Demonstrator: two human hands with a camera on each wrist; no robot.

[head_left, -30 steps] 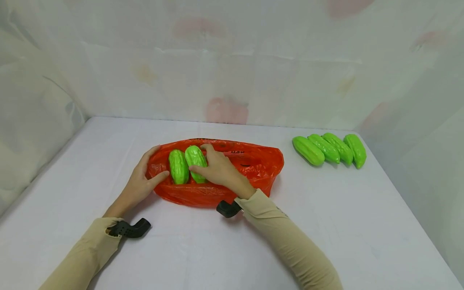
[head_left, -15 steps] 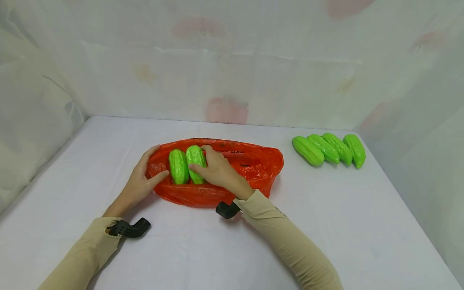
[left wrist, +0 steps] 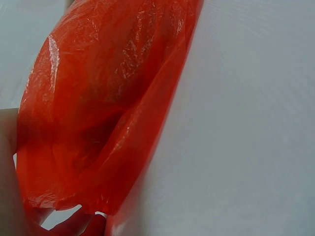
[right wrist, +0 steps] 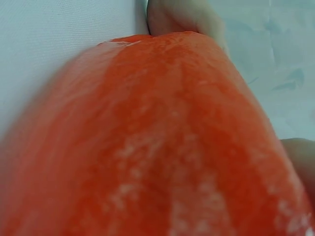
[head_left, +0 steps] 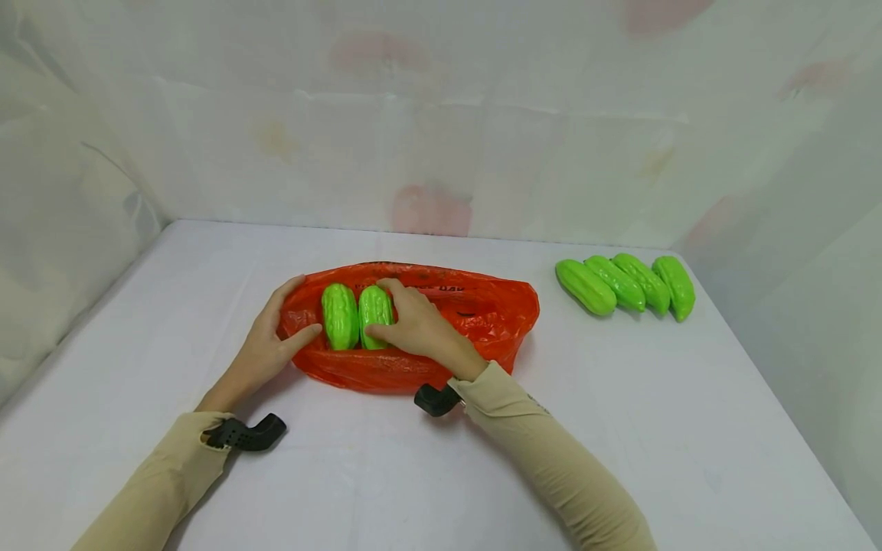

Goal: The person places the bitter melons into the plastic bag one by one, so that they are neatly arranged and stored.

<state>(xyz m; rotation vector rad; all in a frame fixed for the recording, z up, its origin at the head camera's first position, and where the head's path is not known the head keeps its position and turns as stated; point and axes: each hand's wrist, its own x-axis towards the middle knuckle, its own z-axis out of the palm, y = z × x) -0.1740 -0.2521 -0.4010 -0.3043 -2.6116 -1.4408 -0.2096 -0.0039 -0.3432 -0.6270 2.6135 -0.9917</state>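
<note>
Green gourd (head_left: 375, 308) in right hand (head_left: 420, 323), lengthwise forward

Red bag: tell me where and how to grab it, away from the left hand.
Pinching the red bag by the rim at its right end, coming from the right, looks best. The bag seems thin and crinkled, and no hand touches that end: the left hand curls round the other, and both gourds inside sit left of its middle.
</note>
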